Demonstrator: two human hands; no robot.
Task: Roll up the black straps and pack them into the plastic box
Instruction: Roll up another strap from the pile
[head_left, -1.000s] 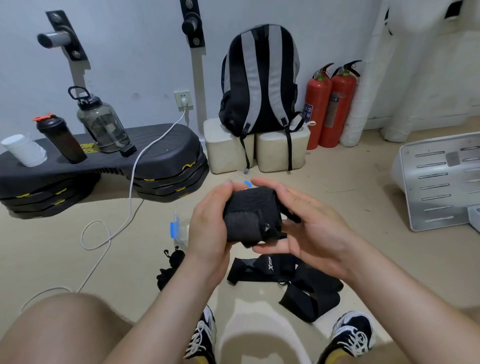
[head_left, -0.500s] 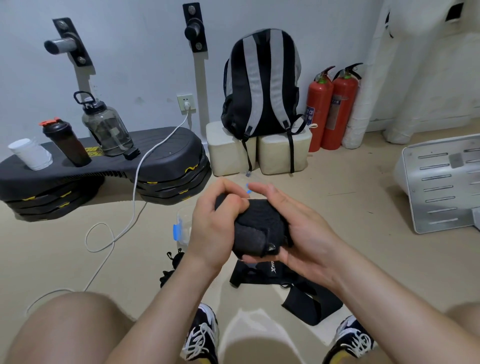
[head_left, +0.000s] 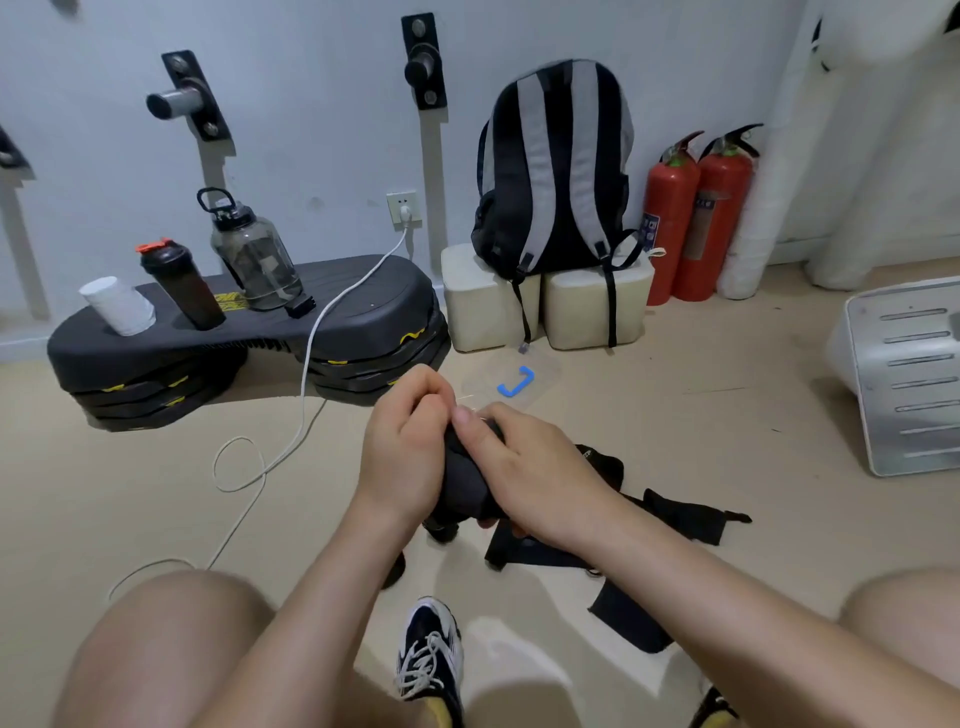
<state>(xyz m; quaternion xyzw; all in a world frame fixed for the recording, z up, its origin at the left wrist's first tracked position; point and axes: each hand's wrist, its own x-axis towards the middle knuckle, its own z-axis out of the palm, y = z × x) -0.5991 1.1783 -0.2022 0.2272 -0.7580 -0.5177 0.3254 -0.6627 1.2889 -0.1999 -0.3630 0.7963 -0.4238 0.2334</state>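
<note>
A rolled black strap (head_left: 465, 483) sits squeezed between both my hands at the centre of the view. My left hand (head_left: 402, 452) wraps its left side and my right hand (head_left: 524, 467) covers its right side, thumbs meeting on top. More black straps (head_left: 680, 514) lie loose on the floor to the right and below my right wrist. A clear plastic piece with a blue handle (head_left: 517, 382), seemingly the box's lid, lies on the floor just beyond my hands. The plastic box itself is hidden behind my hands.
A black step platform (head_left: 249, 338) at the left carries a white cup, a shaker and a water jug. A white cable (head_left: 291, 431) trails across the floor. Backpack (head_left: 553, 171) on cream blocks, two red extinguishers (head_left: 696, 213), a white metal panel (head_left: 909, 374) at right.
My hands closed tighter over the rolled strap and dropped lower toward the floor. The camera tilted, so the lid with the blue handle came into view beyond my hands.
</note>
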